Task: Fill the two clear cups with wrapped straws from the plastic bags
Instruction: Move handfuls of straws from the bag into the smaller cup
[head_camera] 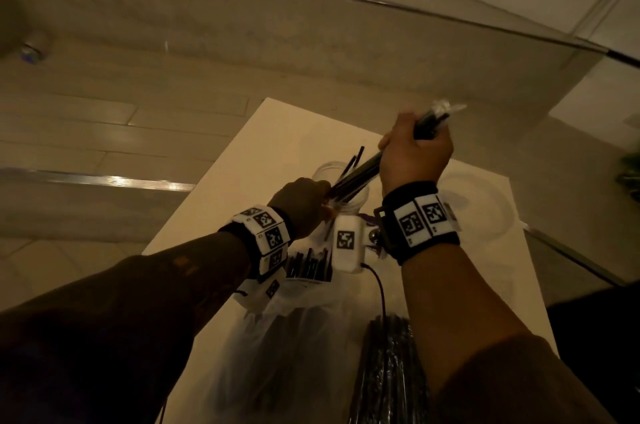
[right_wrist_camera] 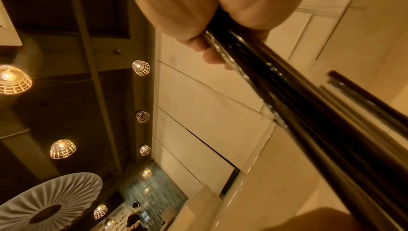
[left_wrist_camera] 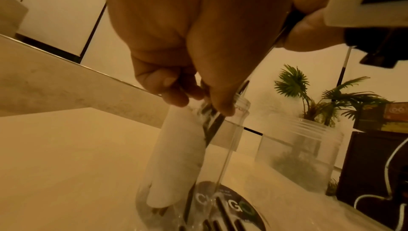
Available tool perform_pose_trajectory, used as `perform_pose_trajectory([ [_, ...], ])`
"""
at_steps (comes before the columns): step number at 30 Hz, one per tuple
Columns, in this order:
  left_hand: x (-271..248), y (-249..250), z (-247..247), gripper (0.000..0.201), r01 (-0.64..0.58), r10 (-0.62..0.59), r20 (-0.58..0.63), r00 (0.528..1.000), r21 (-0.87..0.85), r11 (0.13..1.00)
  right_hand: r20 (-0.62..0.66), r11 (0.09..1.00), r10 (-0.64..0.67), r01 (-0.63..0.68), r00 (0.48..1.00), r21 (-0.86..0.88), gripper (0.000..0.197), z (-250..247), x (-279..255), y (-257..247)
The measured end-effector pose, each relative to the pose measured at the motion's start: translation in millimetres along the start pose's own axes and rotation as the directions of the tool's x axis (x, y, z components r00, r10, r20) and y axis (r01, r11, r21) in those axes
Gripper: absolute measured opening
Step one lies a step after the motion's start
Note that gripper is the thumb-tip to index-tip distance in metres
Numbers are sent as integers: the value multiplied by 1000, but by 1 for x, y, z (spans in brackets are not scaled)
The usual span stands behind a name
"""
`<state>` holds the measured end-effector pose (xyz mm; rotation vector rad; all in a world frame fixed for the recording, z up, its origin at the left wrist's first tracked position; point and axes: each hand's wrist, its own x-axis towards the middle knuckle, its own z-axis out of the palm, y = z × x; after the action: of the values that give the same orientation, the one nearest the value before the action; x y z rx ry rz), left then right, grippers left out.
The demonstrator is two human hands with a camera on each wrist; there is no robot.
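Step in hand, by my judgement: seating a bundle of black straws in clear wrappers into the near clear plastic cup with a threaded rim, which stands near the middle of the white rectangular table.

Right hand: clenched round the upper part of the bundle, raised above the cup, knuckles toward the head camera, wrist bent upward. The bundle slants down and left from the fist, with its lower ends in the cup mouth.

Left hand: low at the cup's near left side, fingers curled at the rim and pinching the straws where they enter. Whether it also grips the cup wall cannot be told.

The 2nd clear plastic cup stands toward the table's right edge, apart from the 1st, and appears to hold no straws. 2 clear plastic bags of black straws lie at the near edge.

Recommendation: bring the bundle nearer upright before letting go, or the slanted weight could tip the light cup. The left hand should steady the rim and gather the loose ends inside it. Release only when the lower ends reach the base.
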<state>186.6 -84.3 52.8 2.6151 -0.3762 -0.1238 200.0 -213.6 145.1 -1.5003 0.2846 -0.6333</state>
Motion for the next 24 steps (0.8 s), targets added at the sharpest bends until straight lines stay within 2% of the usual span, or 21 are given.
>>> perform_pose_trajectory([
  [3,-2,0,0,30,9,-9,-3,1000,-11,1000,-77,1000,9,-7,997,28,18,-1,11,0],
  [6,-1,3,-3,38,7,-7,1,1000,-33,999,-110,999,-45,44,993,-10,15,-1,26,-4],
  [8,0,5,-1,36,0,-1,-16,1000,-37,999,-49,998,-27,24,998,-64,15,2,22,4],
  [12,1,10,2,34,-3,3,5,1000,-57,998,138,965,119,-82,983,-247,19,5,-14,52],
  [14,1,13,2,30,-17,17,12,1000,-46,999,176,942,173,-111,969,-317,23,-1,-25,66],
  [16,2,14,1,28,-39,40,1,999,-49,998,183,948,154,-93,971,-305,36,-7,-24,65],
  [19,2,13,4,32,-41,40,-22,999,-52,998,155,960,-2,46,988,-276,58,-16,-16,47],
  [21,2,14,6,35,-25,23,-35,999,-69,997,190,905,-161,222,968,-364,59,-18,-8,39],
  [22,1,16,6,35,-27,24,-34,999,-66,997,271,845,-208,312,940,-435,55,-17,-4,40],
  [23,1,17,7,34,-35,34,-27,999,-51,998,388,766,-201,391,900,-510,49,-16,-3,43],
  [24,2,18,7,33,-48,47,-19,999,-37,998,506,675,-128,448,853,-586,45,-14,-2,48],
])
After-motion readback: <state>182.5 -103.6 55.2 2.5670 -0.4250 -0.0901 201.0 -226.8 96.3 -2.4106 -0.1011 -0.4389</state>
